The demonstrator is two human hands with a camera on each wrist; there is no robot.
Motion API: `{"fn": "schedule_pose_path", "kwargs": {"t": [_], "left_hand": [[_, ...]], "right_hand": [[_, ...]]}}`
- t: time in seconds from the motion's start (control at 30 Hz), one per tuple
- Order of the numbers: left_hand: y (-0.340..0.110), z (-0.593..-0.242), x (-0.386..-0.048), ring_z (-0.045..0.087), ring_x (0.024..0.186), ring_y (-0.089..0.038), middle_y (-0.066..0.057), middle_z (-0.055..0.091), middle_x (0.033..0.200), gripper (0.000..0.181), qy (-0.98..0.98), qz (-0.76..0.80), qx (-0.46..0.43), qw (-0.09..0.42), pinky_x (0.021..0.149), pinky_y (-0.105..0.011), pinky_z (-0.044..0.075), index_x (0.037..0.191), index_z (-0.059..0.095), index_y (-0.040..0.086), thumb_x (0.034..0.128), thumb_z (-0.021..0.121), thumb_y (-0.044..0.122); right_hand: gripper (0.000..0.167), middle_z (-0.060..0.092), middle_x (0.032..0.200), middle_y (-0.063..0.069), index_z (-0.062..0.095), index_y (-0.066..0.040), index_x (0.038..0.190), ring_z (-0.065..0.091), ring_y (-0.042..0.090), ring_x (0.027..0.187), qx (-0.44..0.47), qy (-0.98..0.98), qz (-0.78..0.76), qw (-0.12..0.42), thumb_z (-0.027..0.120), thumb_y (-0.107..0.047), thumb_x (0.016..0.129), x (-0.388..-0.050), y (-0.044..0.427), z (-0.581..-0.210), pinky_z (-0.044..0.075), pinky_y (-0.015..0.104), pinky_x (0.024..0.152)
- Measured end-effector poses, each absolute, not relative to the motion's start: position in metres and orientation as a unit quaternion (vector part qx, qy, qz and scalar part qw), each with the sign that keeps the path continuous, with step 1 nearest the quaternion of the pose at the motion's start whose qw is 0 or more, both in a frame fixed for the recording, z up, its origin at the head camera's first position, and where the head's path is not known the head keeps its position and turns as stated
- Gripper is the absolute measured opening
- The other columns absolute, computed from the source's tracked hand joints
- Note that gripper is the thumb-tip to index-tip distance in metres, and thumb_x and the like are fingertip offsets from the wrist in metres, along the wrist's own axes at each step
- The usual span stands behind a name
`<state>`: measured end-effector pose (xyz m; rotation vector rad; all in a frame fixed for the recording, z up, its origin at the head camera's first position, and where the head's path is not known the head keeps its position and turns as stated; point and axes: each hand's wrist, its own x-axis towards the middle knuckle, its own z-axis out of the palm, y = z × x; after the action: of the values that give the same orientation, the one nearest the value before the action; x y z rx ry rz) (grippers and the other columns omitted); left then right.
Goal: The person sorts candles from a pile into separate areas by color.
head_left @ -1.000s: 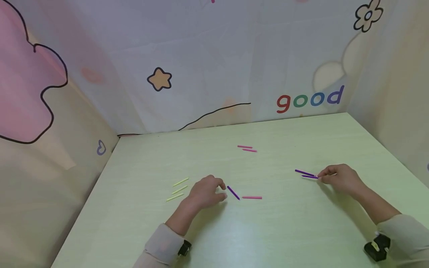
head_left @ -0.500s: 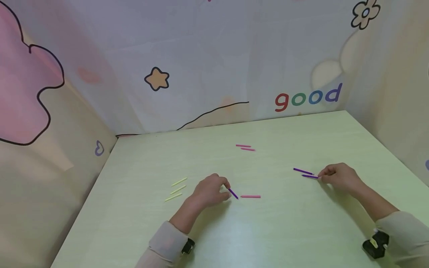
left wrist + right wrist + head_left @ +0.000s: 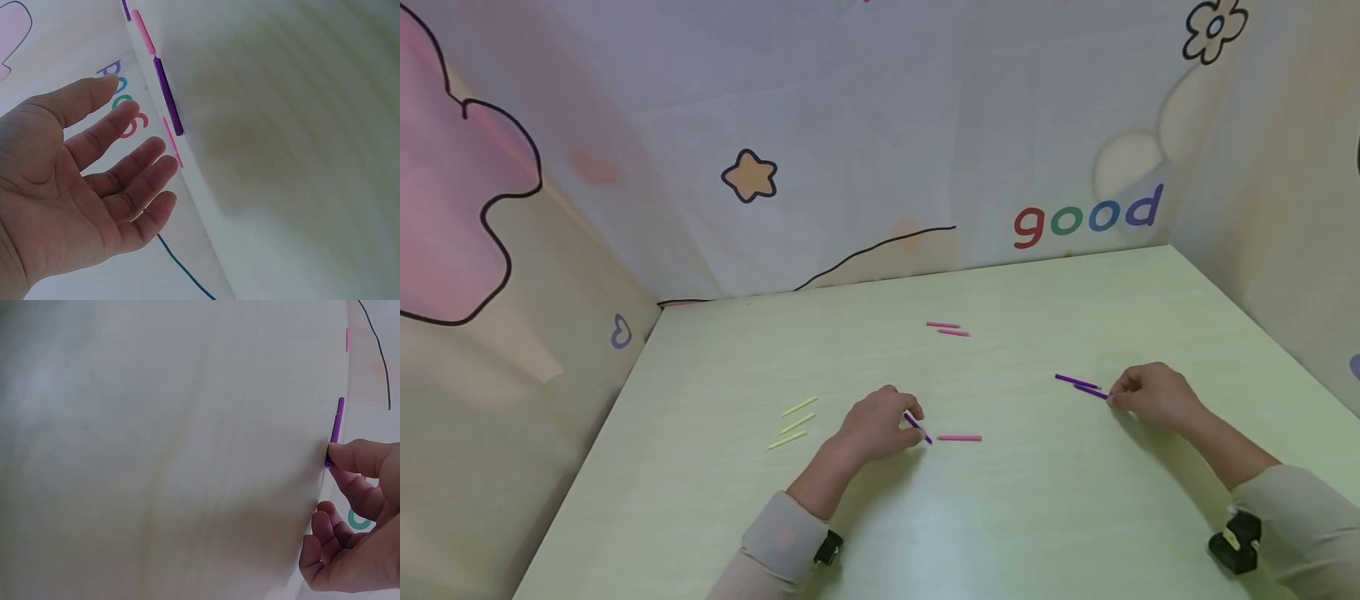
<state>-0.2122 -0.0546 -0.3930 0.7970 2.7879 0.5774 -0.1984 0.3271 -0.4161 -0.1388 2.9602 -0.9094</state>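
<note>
On my feed I take the lone pink stick (image 3: 959, 437), lying crosswise on the pale worktop (image 3: 1015, 517), as my landmark. Just left of it I see the left hand (image 3: 880, 423), thumb and forefinger to either side of a slanted purple stick (image 3: 168, 95). The left wrist view shows me those fingers released, loosely bent and apart from one another. That stick lies on the worktop, its thin tip close to the left end of the landmark; I can't tell whether the two touch. To the right of the landmark and farther back, the right hand (image 3: 1159, 397) has its fingers grasping the end of the nearer purple stick (image 3: 1090, 391), pinched between thumb and forefinger, as I read it in the right wrist view. Alongside it lies the farther purple stick (image 3: 1077, 381), nearly parallel; I can't make out whether they touch. Well left of the landmark, past the left hand, I count three yellow sticks (image 3: 797, 423) in a slanted row. Straight beyond the landmark, toward the back edge, two pink sticks (image 3: 953, 333) lie side by side. Behind everything, up and right of my landmark, the backdrop (image 3: 865, 108) carries the coloured word "good" (image 3: 1088, 217).
</note>
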Motion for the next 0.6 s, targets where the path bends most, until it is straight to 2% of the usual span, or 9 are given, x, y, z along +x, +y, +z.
{"fn": "schedule_pose_path", "kwargs": {"t": [0.2, 0.43, 0.6], "left_hand": [[-0.053, -0.394, -0.213, 0.051, 0.081, -0.014, -0.005, 0.059, 0.093, 0.021, 0.939, 0.195, 0.267, 0.092, 0.063, -0.027, 0.042, 0.099, 0.069, 0.009, 0.0826, 0.069, 0.022], [-0.055, -0.395, -0.212, 0.05, 0.08, -0.014, -0.005, 0.059, 0.095, 0.02, 0.939, 0.204, 0.261, 0.094, 0.065, -0.027, 0.041, 0.098, 0.069, 0.01, 0.0822, 0.069, 0.022], [-0.059, -0.396, -0.214, 0.05, 0.082, -0.015, -0.006, 0.059, 0.096, 0.019, 0.939, 0.21, 0.258, 0.089, 0.066, -0.028, 0.042, 0.097, 0.069, 0.009, 0.0818, 0.07, 0.021]], "right_hand": [[0.009, 0.059, 0.072, 0.001, 0.064, -0.001, 0.08, 0.046, 0.017, 0.063, -0.043, 0.955, -0.291, 0.026, 0.064, -0.01, 0.082, -0.2, 0.325, -0.416, 0.036, 0.033, 0.055], [0.024, 0.061, 0.09, 0.014, 0.063, 0.002, 0.092, 0.052, 0.03, 0.081, -0.007, 0.946, -0.323, 0.034, 0.064, -0.021, 0.086, -0.188, 0.328, -0.406, 0.039, 0.033, 0.059], [0.028, 0.062, 0.089, 0.009, 0.064, 0.002, 0.096, 0.053, 0.027, 0.082, -0.021, 0.94, -0.339, 0.025, 0.065, -0.024, 0.087, -0.183, 0.324, -0.4, 0.04, 0.033, 0.06]]}}
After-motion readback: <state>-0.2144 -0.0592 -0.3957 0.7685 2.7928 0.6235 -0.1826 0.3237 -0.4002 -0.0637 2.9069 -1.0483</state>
